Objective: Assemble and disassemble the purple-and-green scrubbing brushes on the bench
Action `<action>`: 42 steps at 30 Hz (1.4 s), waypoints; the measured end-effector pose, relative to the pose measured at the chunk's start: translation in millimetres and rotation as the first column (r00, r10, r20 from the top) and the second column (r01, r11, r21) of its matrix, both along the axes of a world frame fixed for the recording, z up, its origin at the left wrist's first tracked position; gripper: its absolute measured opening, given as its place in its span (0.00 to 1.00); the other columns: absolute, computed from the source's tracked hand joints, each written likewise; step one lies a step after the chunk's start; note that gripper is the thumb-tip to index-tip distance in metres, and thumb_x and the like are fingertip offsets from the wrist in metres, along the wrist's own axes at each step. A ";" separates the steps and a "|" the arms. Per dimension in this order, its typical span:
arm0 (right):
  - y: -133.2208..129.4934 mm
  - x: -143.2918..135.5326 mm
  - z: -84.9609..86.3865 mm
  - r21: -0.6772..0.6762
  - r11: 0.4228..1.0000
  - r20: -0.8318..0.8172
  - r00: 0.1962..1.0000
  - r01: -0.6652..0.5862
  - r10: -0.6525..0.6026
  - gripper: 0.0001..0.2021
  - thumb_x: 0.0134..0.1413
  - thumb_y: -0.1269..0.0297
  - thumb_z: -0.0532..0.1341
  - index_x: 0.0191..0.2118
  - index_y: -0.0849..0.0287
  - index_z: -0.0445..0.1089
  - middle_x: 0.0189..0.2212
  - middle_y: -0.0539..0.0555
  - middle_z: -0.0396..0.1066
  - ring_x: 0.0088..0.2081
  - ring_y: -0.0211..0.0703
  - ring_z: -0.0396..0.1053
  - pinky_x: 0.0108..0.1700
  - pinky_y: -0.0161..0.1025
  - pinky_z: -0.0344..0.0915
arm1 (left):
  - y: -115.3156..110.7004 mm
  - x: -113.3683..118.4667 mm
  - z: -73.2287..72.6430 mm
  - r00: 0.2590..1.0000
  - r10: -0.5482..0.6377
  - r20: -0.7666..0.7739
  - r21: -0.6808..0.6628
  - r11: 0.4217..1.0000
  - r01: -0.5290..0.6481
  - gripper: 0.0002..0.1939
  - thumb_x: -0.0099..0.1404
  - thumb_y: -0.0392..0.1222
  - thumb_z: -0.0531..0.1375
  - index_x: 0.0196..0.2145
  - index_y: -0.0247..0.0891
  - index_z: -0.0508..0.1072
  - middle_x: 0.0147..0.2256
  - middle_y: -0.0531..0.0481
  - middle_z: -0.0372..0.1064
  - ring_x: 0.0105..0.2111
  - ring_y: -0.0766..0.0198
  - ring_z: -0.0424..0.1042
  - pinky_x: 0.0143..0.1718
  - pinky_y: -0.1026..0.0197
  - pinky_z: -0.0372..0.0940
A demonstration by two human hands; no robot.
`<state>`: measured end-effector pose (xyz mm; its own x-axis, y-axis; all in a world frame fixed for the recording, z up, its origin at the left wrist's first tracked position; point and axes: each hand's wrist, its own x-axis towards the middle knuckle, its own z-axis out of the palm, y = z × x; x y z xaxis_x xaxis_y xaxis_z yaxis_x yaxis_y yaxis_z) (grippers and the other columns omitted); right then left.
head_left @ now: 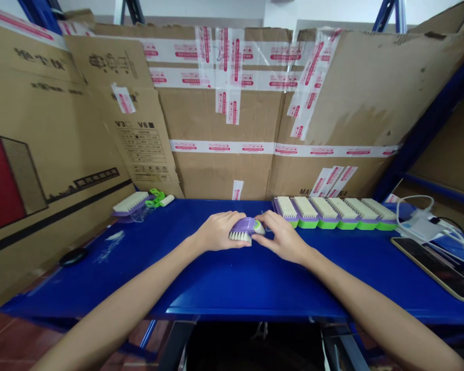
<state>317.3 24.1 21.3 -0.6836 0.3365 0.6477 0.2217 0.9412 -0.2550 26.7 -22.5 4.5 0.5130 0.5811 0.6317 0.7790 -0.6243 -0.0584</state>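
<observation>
Above the middle of the blue table, a purple scrub brush (244, 225) is held between my two hands, its pale bristles facing down and toward me. My left hand (218, 232) is closed round its left side, the thumb along the bristles. At the brush's other end, the fingers of my right hand (280, 237) pinch a green and cream end piece (258, 227). Some of the brush is hidden by my fingers. Just beyond my right hand, several purple and green brushes (325, 210) stand in a row, bristles up.
At the back left lie another bristle-up brush (130, 203) and bright green parts (154, 198). A black round object (72, 256) sits at the left edge. To the right are a phone (436, 265) and white cables (458, 239). Taped cardboard (224, 170) walls the back of the table (239, 288).
</observation>
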 end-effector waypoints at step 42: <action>-8.0 3.3 8.3 0.161 0.984 0.004 0.997 -0.075 0.075 0.10 0.83 0.60 0.59 0.62 0.53 0.66 0.53 0.62 0.75 0.53 0.57 0.76 0.54 0.56 0.79 | -14.0 36.8 5.0 0.957 -0.142 -0.254 0.505 0.824 0.256 0.19 0.78 0.49 0.70 0.57 0.36 0.73 0.52 0.40 0.75 0.54 0.49 0.78 0.50 0.47 0.77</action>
